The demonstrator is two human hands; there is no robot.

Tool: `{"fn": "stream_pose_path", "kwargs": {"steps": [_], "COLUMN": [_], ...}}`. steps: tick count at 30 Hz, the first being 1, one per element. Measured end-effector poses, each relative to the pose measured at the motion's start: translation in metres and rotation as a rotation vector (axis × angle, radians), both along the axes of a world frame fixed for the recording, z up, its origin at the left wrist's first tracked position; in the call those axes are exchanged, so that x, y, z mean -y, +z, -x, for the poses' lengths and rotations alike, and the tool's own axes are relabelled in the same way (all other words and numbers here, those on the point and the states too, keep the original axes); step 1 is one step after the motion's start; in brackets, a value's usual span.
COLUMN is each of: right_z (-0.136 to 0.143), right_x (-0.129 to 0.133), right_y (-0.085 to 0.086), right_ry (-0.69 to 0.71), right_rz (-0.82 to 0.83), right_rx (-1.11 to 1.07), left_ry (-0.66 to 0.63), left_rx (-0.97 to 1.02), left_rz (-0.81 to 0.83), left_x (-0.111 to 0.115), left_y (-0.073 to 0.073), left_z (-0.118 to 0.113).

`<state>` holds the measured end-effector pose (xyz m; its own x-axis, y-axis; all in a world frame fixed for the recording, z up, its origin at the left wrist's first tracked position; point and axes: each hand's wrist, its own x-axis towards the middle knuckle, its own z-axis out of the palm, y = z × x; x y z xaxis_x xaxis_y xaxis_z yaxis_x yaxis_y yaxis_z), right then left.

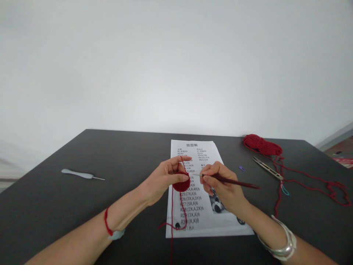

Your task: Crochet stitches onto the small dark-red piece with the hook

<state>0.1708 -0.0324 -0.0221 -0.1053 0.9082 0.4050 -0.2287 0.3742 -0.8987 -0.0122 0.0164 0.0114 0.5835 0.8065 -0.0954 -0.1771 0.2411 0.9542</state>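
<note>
My left hand (171,173) pinches a small round piece of dark red crochet (182,184) between thumb and fingers. A strand of red yarn runs up to its raised index finger, and loose strands hang below the piece. In my right hand (217,180) is a crochet hook (234,180) with a dark brown handle, held like a pen. Its thin metal shaft points left and reaches the upper right edge of the crochet piece; whether the tip sits in a stitch is too small to tell. Both hands are above a printed pattern sheet (209,230).
A red yarn skein (261,145) lies at the back right, its strands trailing over the dark table (132,154). Near it are thread snips (267,168), a purple stitch marker (242,168) and a teal loop (285,190). A grey-handled crochet hook (79,174) rests at the left.
</note>
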Motion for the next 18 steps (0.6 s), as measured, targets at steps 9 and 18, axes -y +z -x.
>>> {"fn": "stream_pose_path", "kwargs": {"steps": [9, 18], "right_z": [-0.009, -0.011], "right_x": [0.003, 0.000], "right_y": [0.003, 0.002], "right_ry": [-0.045, 0.053], "right_rz": [-0.180, 0.017], "right_rx": [0.279, 0.080], "left_ry": [-0.067, -0.111], "left_rx": [0.003, -0.019], "left_rz": [0.103, 0.118], "left_x": [-0.003, -0.004], "left_y": [0.000, 0.002], "left_z": [0.004, 0.005]}}
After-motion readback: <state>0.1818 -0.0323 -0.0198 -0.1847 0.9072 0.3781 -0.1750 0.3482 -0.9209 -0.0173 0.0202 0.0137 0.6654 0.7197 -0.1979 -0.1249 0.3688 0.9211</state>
